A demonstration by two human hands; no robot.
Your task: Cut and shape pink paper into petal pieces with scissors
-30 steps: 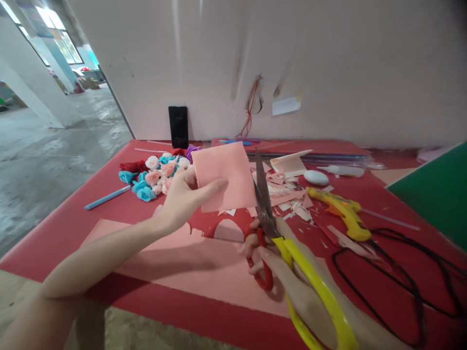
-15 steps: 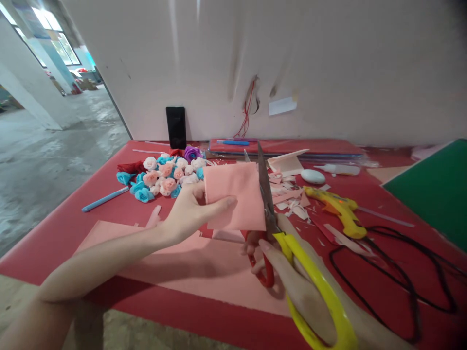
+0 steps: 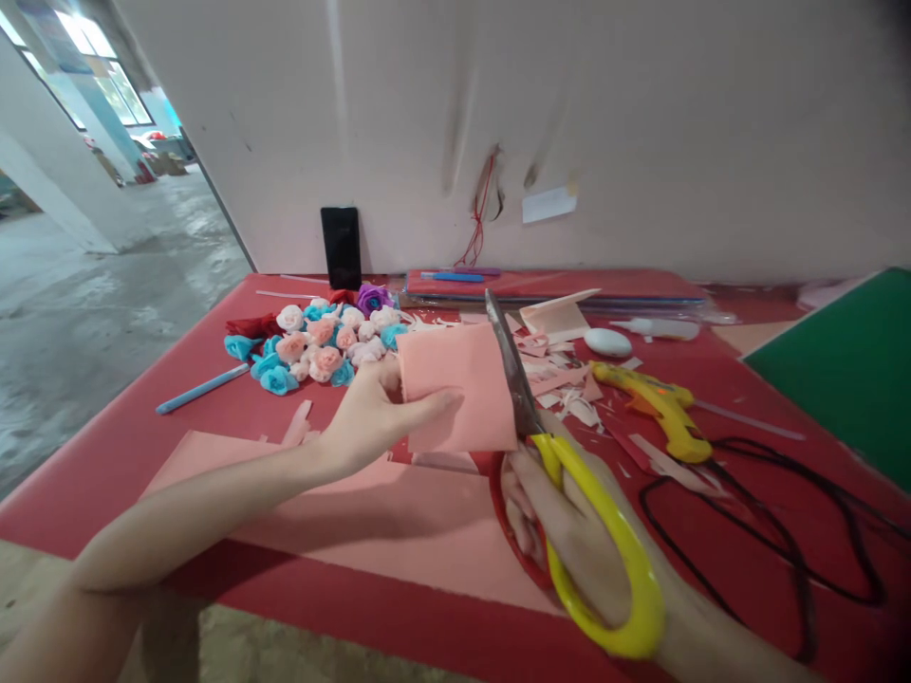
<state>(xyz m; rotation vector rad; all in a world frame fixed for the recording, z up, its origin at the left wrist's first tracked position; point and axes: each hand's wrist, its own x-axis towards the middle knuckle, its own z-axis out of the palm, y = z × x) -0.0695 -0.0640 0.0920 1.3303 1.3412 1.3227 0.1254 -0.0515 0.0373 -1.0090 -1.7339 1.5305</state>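
A red table (image 3: 114, 465) carries a large pink sheet (image 3: 399, 541) near its front edge; over that, the right hand (image 3: 569, 522) grips scissors (image 3: 547, 450) at the side of a pink paper square (image 3: 476, 379) the left hand (image 3: 370, 408) pinches. A loosened pinch could skew a cut.

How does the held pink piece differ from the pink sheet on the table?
Size: the pink piece is much smaller than the pink sheet.
Outline: the pink piece is squarish; the pink sheet is long.
Pose: the pink piece is up in the left hand; the pink sheet lies on the table.
Shared: similar pink.
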